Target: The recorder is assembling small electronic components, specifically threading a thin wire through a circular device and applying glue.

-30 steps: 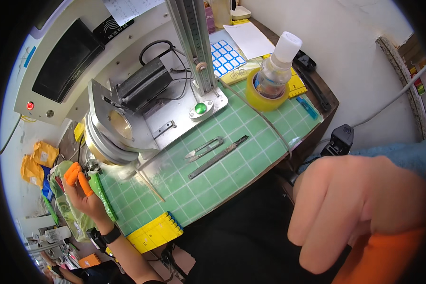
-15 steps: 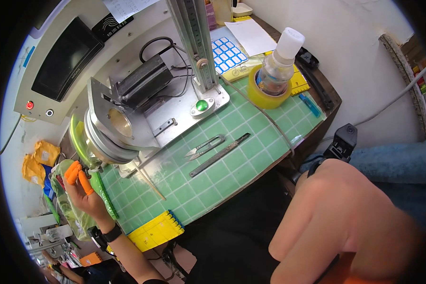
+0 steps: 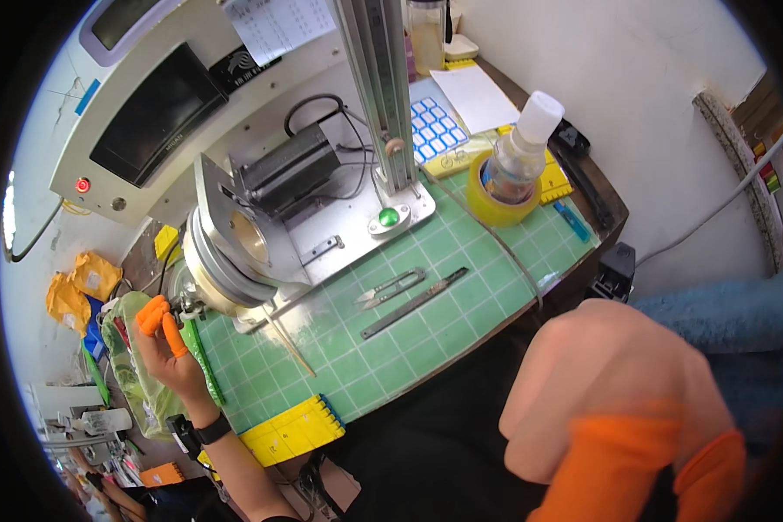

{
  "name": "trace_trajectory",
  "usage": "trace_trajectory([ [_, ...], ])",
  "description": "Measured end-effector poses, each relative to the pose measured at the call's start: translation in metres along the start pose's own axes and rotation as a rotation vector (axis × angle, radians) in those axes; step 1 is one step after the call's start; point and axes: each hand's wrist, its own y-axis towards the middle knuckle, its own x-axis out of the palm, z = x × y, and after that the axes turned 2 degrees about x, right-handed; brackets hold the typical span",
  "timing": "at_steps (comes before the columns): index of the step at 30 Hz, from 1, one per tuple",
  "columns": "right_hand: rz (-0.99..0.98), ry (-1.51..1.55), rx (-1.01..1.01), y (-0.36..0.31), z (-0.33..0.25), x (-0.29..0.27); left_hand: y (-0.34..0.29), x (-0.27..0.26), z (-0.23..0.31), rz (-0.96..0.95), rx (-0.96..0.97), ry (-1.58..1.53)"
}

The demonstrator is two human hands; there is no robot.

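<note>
My left hand [image 3: 172,361], with orange finger cots, is raised at the lower left beside a metal fitting [image 3: 185,294] on the machine's round metal head [image 3: 222,270]. Its fingers are curled together; whatever they may hold is too small to make out. My right hand [image 3: 613,374] looms large and blurred at the lower right, close to the camera. Orange cots cover its bent fingers, whose tips run out of the picture. Between the hands, thread snips [image 3: 391,287] and a flat dark metal blade [image 3: 416,303] lie on the green gridded mat [image 3: 339,352].
The machine's panel has a dark screen [image 3: 159,113] and a lit red button [image 3: 83,185]. A clear bottle [image 3: 515,165] stands inside a yellow tape roll [image 3: 489,204]. A yellow ruler [image 3: 296,431] lies along the near edge. Left of my hand hangs a green plastic bag [image 3: 130,383].
The view has shifted, moving the table contents rightward and down. My right hand has come nearer and now shows its orange cots. The yellow-green curved band beside the machine head has left that spot.
</note>
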Motion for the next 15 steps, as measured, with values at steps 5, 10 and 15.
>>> trace_trajectory([
  [5,0.027,-0.001,0.008,0.001,0.003,0.003,0.005,0.004,0.005,-0.016,0.005,0.023],
  [10,0.04,0.013,0.039,0.002,0.011,0.007,-0.004,-0.008,0.0,-0.005,-0.018,0.042],
  [15,0.111,-0.017,0.112,-0.001,0.007,0.011,0.002,0.006,-0.004,-0.025,-0.027,-0.004],
])
